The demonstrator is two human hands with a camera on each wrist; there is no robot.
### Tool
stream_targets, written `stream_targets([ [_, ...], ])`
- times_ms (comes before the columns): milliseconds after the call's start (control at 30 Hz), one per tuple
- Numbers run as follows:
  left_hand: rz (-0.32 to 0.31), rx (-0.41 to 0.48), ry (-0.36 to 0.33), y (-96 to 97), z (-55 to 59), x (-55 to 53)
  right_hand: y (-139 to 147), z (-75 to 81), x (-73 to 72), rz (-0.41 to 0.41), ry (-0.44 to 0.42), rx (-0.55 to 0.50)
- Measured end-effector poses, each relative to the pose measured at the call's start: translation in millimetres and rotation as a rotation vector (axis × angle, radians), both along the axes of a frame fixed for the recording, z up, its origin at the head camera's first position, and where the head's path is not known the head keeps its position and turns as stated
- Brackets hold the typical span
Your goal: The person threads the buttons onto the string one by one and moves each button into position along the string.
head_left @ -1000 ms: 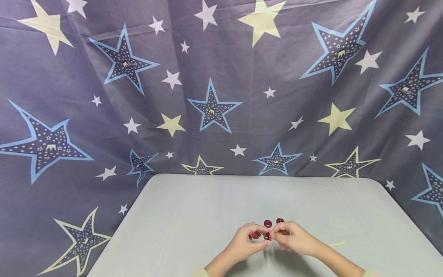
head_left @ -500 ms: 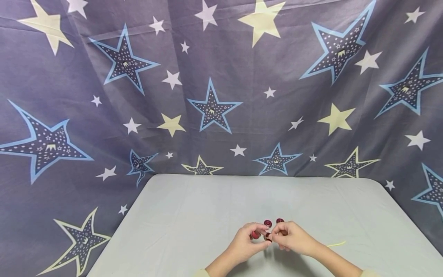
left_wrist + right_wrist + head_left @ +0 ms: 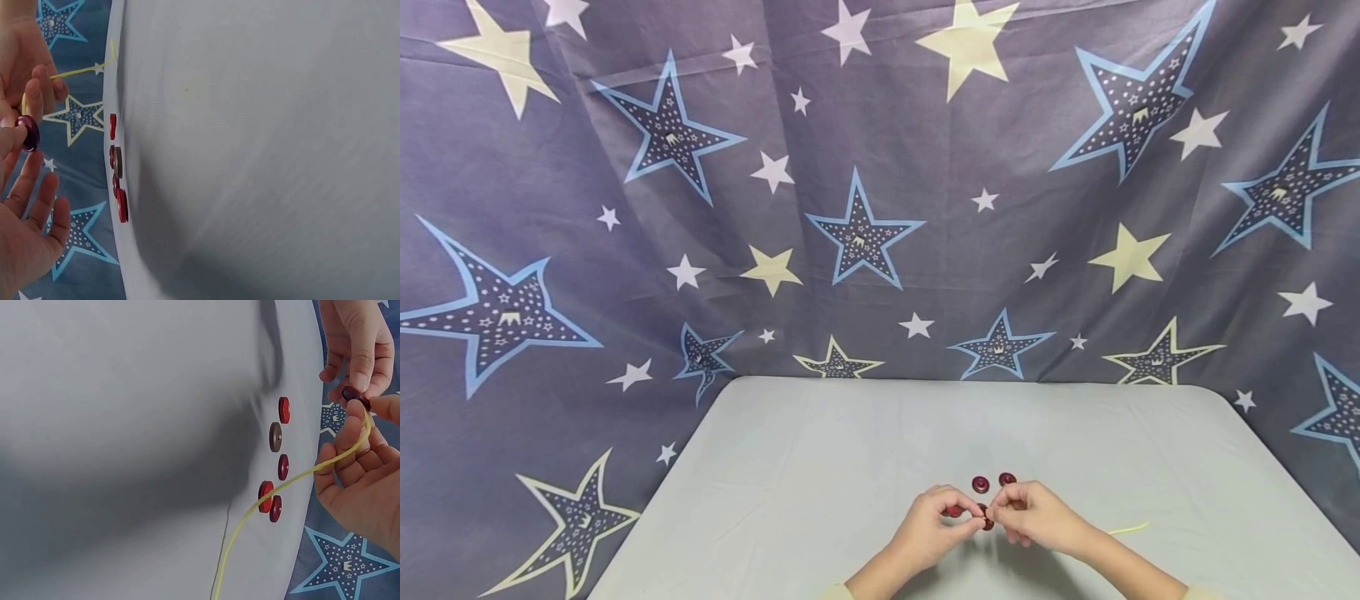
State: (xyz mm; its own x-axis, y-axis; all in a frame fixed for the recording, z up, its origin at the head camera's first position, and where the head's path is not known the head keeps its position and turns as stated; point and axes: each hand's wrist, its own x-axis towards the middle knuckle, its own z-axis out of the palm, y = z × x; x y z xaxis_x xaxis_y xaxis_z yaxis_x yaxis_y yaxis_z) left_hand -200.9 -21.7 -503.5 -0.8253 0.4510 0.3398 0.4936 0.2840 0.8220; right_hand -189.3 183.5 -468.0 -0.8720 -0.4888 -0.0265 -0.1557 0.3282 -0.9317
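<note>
A dark red button (image 3: 354, 395) is held up between my two hands, above the table's near edge. The thumb and index finger of my left hand (image 3: 925, 525) pinch together at the button's left side. My right hand (image 3: 1037, 518) pinches on the other side, where a yellow string (image 3: 250, 512) meets the button. From there the string runs across the right fingers and down to the table. Fingertips hide the button's holes, so I cannot tell whether the string passes through.
Loose buttons lie beyond the hands in the right wrist view: a red button (image 3: 284, 410), a brown button (image 3: 275, 437), a dark red button (image 3: 284, 467) and others. They rest on a pale cloth-covered table (image 3: 820, 450). A star-patterned curtain (image 3: 880, 125) hangs behind.
My left index finger and thumb, apart half a second ago, have come together at the button. The button's face has turned more into view. My right hand has barely moved.
</note>
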Motion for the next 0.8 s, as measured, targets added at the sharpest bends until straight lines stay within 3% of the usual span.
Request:
stream_targets([
  [267, 0.035, -0.106, 0.052, 0.8, 2.7, 3.8, -0.7, -0.8, 0.3, -0.004, -0.018, -0.011],
  [433, 0.052, -0.112, 0.027, 1.2, 2.1, 5.2, -1.0, -1.7, 0.2, 0.003, -0.025, -0.007],
  [633, 0.088, -0.088, -0.010, 1.3, 2.7, 5.5, 0.1, -2.0, -0.2, 0.052, 0.061, 0.000],
  [800, 0.095, -0.083, -0.022, 2.4, 3.7, 5.5, 1.0, -2.8, 1.2, 0.031, 0.172, 0.058],
])
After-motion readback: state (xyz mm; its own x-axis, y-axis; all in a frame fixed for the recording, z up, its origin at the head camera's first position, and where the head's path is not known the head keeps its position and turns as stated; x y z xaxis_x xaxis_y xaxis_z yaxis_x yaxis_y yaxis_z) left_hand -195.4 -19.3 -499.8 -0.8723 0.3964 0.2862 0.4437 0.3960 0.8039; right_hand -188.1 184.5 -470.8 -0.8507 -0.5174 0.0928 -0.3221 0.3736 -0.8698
